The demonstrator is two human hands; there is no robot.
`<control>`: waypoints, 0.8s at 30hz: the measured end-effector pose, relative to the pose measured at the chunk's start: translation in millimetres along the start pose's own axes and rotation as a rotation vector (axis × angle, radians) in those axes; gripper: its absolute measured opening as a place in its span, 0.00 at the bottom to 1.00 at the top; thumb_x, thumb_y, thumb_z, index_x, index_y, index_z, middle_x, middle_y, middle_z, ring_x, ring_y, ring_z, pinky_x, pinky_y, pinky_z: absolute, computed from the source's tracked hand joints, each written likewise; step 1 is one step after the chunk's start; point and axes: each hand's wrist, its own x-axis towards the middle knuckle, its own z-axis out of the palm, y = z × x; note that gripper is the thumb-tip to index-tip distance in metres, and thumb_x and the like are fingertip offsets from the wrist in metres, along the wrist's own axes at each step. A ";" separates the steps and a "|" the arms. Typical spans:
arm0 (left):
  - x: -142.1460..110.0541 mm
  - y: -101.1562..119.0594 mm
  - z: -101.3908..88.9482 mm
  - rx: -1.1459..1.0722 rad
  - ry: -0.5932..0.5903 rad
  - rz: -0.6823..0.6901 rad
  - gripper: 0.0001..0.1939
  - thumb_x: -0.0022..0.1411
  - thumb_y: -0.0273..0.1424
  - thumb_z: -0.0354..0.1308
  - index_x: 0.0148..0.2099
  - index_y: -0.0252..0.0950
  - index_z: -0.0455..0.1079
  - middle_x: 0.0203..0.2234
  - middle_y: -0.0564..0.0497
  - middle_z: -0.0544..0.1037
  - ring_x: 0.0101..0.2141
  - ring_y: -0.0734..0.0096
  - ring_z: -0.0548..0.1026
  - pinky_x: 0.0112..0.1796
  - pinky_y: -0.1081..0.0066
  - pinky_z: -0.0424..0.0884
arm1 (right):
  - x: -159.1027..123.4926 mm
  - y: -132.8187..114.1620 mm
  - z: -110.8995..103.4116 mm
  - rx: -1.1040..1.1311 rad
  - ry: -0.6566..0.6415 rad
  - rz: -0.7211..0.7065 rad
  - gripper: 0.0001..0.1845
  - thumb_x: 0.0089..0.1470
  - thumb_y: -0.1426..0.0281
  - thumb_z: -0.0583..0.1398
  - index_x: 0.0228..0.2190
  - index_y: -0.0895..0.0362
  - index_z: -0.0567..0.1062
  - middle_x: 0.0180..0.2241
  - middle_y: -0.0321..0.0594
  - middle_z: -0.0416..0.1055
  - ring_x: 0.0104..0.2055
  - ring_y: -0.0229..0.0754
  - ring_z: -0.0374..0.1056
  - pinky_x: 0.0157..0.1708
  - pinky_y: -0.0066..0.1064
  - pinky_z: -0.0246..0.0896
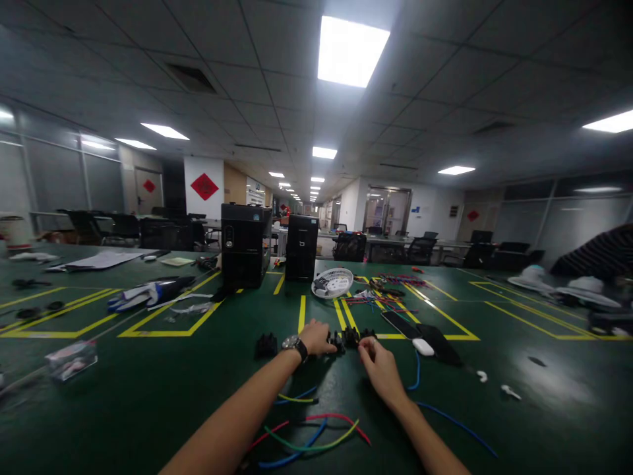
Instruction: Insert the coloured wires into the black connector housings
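My left hand (315,339), with a watch at the wrist, reaches over a row of small black plastic parts. Its fingers curl against a black part (337,342) at their right. My right hand (380,364) has thumb and index finger brought together at the right end of the same row; what lies between them is too small to make out. Another black part (351,337) stands between the two hands. Left of the watch sits a separate black block (266,346). Loose coloured wires, among them a red wire (336,417) and a green wire (316,448), lie between my forearms.
Two black cases (243,247) stand at the back, near a white basket (333,282) and a pile of wires (390,290). A phone (400,324), a white earbud case (423,347) and earbuds lie right. Gloves (148,293) and a clear box (72,361) lie left.
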 end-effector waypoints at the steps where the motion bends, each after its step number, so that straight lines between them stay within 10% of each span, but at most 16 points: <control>1: -3.8 1.1 0.3 -0.001 0.016 0.004 0.18 0.37 0.34 0.69 0.31 0.37 0.66 0.29 0.44 0.74 0.41 0.47 0.71 0.41 0.59 0.65 | 0.0 0.5 0.0 0.021 0.003 0.003 0.12 0.56 0.62 0.53 0.30 0.56 0.72 0.22 0.37 0.70 0.25 0.43 0.67 0.28 0.31 0.57; 4: -25.9 3.2 -2.4 -0.157 0.035 0.016 0.24 0.40 0.30 0.67 0.40 0.37 0.62 0.29 0.49 0.72 0.36 0.58 0.72 0.37 0.64 0.67 | 1.8 -1.5 -0.3 0.082 0.023 0.013 0.13 0.56 0.60 0.54 0.30 0.56 0.72 0.21 0.36 0.69 0.25 0.43 0.67 0.28 0.31 0.58; 12: -89.1 5.8 -18.7 -1.498 0.111 -0.258 0.34 0.41 0.23 0.70 0.47 0.41 0.55 0.40 0.49 0.71 0.38 0.69 0.75 0.41 0.61 0.72 | -0.5 -14.7 6.1 0.179 -0.139 0.003 0.16 0.53 0.57 0.57 0.24 0.57 0.70 0.21 0.36 0.69 0.26 0.42 0.66 0.29 0.31 0.58; 24: -87.8 -0.8 -11.5 -1.389 0.259 -0.080 0.23 0.43 0.17 0.61 0.43 0.33 0.64 0.44 0.43 0.76 0.43 0.66 0.74 0.46 0.66 0.68 | 1.9 -93.0 48.2 0.471 -0.235 0.158 0.21 0.47 0.52 0.62 0.20 0.57 0.66 0.15 0.30 0.63 0.14 0.30 0.49 0.15 0.24 0.41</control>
